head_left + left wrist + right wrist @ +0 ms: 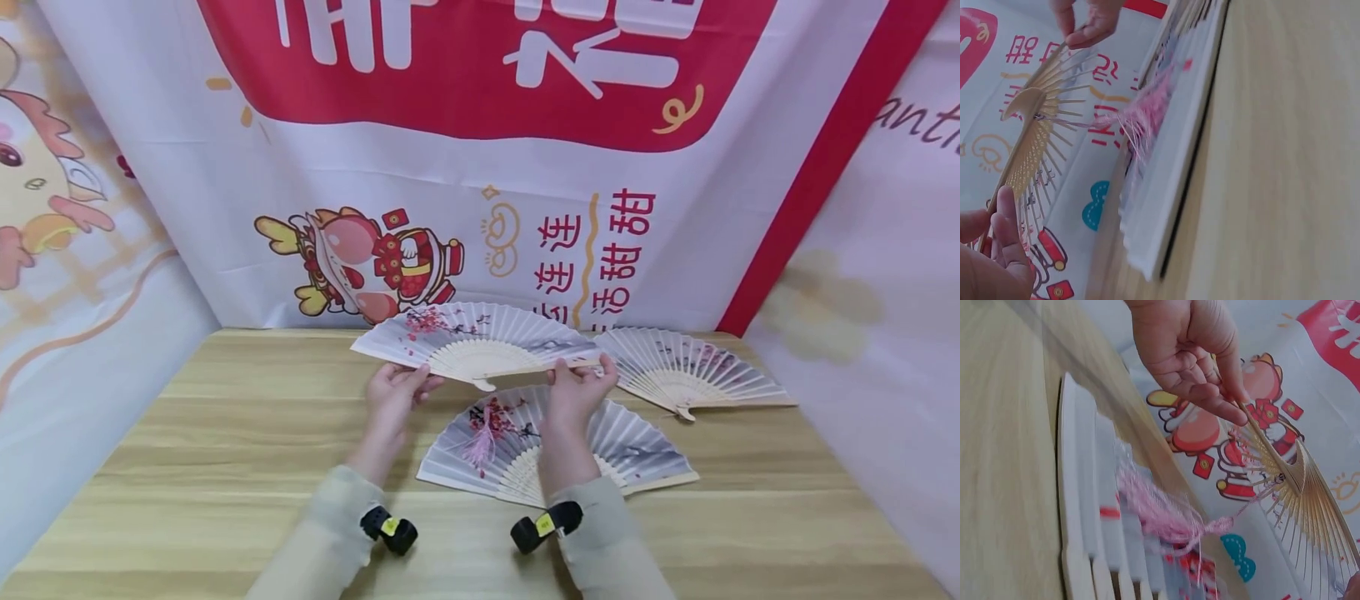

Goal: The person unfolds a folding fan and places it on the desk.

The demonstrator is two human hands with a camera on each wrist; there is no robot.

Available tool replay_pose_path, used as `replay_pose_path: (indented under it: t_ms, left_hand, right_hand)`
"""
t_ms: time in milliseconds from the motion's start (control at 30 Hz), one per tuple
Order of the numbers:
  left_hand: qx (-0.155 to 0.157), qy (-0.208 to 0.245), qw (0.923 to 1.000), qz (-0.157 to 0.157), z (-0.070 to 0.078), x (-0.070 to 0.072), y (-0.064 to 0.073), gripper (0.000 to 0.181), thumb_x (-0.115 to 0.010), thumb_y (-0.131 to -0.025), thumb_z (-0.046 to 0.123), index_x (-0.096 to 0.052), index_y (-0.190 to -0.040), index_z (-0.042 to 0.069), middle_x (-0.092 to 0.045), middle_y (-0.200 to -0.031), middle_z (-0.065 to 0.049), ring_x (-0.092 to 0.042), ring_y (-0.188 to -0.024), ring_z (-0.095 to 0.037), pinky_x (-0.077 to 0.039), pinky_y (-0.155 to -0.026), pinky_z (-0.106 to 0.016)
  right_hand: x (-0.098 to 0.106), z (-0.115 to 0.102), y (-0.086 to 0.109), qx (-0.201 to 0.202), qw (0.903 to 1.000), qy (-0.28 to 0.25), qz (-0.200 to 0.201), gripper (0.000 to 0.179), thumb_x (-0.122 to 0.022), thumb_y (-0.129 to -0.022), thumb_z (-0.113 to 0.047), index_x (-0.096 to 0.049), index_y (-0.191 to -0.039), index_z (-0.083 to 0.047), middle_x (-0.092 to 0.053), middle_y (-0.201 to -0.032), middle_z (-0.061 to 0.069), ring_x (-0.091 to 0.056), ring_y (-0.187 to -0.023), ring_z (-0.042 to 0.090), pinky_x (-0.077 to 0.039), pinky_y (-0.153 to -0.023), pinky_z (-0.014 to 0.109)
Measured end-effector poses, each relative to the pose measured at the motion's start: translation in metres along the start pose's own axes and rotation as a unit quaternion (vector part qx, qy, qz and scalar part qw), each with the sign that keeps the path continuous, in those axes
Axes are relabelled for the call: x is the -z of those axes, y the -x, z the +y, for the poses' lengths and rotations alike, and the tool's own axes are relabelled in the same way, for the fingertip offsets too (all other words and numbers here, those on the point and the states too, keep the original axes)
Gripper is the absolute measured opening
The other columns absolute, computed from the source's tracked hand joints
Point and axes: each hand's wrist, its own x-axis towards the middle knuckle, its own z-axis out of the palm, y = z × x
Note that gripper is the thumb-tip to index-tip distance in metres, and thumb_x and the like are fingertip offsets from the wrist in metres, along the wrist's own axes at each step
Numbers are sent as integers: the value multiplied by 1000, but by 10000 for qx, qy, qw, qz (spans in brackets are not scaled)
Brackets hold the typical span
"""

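An open folding fan (pixel 487 354) with red blossoms is held up by both hands, its pleats spread wide. My left hand (pixel 393 400) pinches its left outer stick between thumb and fingers. At the opposite outer stick, my right hand (pixel 577 396) grips in the same way. A pink tassel (pixel 1163 512) hangs from the pivot of this fan. Below it a second spread fan (pixel 645 450) lies on the table, partly covered by my right hand and forearm. To the right, a third spread fan (pixel 701 371) lies farther back.
The wood-grain table (pixel 247 467) meets a printed cloth backdrop (pixel 465 167) at its far edge. Cloth panels stand on the left (pixel 97 350) and right (pixel 862 333). Black straps with small cameras (pixel 390 529) sit on both wrists.
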Motion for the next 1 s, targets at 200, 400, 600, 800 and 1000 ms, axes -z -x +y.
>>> replay_pose_path:
  t_ms: [200,400,600,800,1000]
  left_hand:
    - [-37,-51,9997,216,8,25,-2,18,-63,-95,5,-51,-109,2,-71,-70,10,-71,-65,-3,-48,-54,-12]
    - [-158,85,9988,448,27,47,-5,15,-61,-96,6,-50,-107,5,-71,-71,10,-71,-65,-3,-48,-53,-11]
    - [-268,241,9972,651,47,64,-8,12,-61,-97,6,-51,-105,7,-72,-70,8,-70,-63,-3,-49,-52,-11]
    - [-366,-37,9964,763,60,76,-12,14,-63,-96,7,-53,-106,6,-72,-71,9,-71,-63,-3,-50,-53,-12]
    - [-32,-402,9970,654,52,95,-26,6,-55,-100,7,-53,-105,5,-70,-66,8,-70,-62,-3,-51,-53,-12]
  right_hand:
    - [-25,11,16,32,9998,-118,-147,72,-60,-89,13,-24,-144,-15,-43,-95,5,-56,-78,14,-57,-71,22]
    - [-50,21,32,-161,9994,-226,-225,76,-59,-86,18,-23,-145,-13,-40,-94,6,-52,-73,12,-56,-66,20]
    - [-72,28,45,-490,9982,-242,-238,77,-59,-85,18,-22,-146,-12,-40,-91,6,-50,-70,12,-57,-70,24]
    - [-83,36,47,-563,9979,-161,-270,79,-60,-84,19,-22,-147,-8,-38,-93,7,-48,-73,12,-57,-67,22]
    - [-84,53,42,-564,9976,325,-237,79,-57,-82,22,-23,-147,-8,-41,-98,13,-46,-78,18,-52,-60,21]
